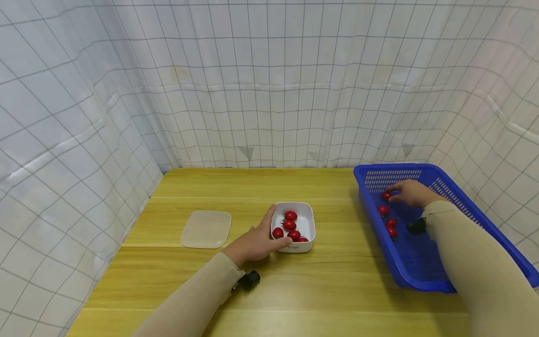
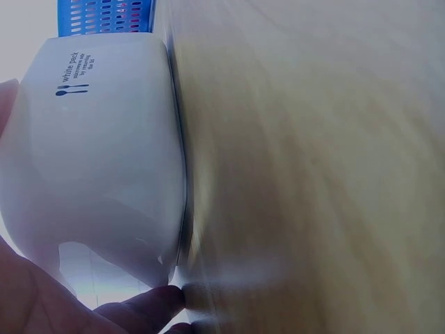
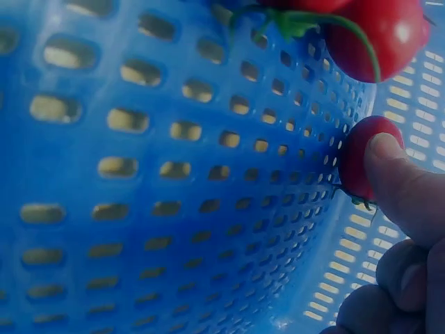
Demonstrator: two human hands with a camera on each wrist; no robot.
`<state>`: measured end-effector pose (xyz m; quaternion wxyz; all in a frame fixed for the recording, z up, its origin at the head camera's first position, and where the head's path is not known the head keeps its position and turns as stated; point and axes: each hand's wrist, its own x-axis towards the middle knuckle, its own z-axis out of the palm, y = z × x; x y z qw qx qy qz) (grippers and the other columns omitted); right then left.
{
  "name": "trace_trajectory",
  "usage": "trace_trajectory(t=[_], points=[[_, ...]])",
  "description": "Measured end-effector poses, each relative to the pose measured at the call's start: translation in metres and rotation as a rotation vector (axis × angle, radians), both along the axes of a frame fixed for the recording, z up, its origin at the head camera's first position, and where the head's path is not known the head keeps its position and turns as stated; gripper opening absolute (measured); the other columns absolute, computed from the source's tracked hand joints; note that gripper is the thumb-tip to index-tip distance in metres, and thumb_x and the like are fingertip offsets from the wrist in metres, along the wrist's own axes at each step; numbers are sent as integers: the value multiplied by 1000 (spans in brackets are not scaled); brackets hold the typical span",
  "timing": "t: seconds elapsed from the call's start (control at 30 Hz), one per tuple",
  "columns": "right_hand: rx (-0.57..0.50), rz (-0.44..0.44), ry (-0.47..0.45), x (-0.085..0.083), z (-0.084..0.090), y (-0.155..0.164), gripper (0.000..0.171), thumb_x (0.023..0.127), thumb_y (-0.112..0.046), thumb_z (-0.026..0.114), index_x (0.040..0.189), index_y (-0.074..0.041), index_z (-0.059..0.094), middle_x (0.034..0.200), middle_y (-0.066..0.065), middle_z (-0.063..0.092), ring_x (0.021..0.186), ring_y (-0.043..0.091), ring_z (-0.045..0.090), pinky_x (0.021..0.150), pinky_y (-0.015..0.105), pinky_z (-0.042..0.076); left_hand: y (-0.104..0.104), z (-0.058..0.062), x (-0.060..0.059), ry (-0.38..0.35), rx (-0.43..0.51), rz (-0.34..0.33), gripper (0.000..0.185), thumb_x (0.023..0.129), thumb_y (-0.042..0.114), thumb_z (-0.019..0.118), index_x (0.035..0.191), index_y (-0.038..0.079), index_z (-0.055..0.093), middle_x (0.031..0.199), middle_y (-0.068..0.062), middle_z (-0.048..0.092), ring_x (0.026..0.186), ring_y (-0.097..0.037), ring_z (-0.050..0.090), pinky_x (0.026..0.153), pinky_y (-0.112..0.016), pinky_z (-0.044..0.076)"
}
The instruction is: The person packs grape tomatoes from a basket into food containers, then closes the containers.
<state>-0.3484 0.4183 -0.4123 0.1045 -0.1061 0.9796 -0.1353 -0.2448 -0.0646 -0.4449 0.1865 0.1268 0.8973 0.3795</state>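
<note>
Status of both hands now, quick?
Left hand: closed, gripping the side of the white container.
Right hand: closed, pinching a red tomato inside the blue basket.

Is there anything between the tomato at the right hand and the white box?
Yes, the basket's left wall stands between the tomato and the box. Beyond that wall, nothing visible blocks the way.

Table [image 1: 332, 299]: yellowish wood, spread in front of me
Gridded sheeting [image 1: 252, 70]: white, creased, around me on 3 sides
</note>
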Motion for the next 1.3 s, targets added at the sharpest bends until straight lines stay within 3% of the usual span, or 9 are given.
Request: trace_trajectory(t=[0.13, 0.37, 0.5, 0.77, 1.3], points=[[-9, 2, -24, 0, 0, 1, 40, 98, -17, 72, 133, 3, 69, 130, 33, 67, 112, 46, 65, 93, 60, 53, 0, 1, 1, -4, -18, 1, 112, 93, 63, 68, 171, 27, -3, 173, -15, 27, 155, -59, 24, 128, -68, 17], [7, 6, -54, 0, 1, 1, 43, 97, -18, 73, 134, 4, 67, 129, 33, 68, 115, 50, 65, 98, 65, 52, 0, 2, 2, -7, -26, 0, 112, 93, 64, 68, 171, 28, -4, 174, -15, 26, 154, -64, 16, 126, -71, 19], [-7, -14, -84, 0, 2, 0, 44, 99, -19, 71, 136, 5, 66, 128, 34, 68, 121, 56, 62, 102, 69, 50, -1, 2, 3, -6, -18, -4, 111, 93, 63, 68, 171, 27, -4, 174, -15, 24, 154, -64, 15, 127, -70, 17], [-5, -36, -89, -1, -3, 1, 46, 99, -20, 71, 136, 6, 65, 129, 36, 66, 117, 53, 63, 101, 69, 49, -1, 0, 2, 5, -18, -10, 112, 93, 63, 68, 171, 26, -4, 175, -14, 22, 155, -61, 17, 130, -68, 11], [-13, -60, -117, 1, -2, -1, 47, 100, -20, 70, 139, 6, 63, 135, 39, 61, 128, 61, 55, 106, 73, 44, 0, -3, 1, 6, -16, 10, 112, 93, 63, 68, 171, 28, -3, 175, -13, 24, 155, -62, 19, 127, -71, 16]])
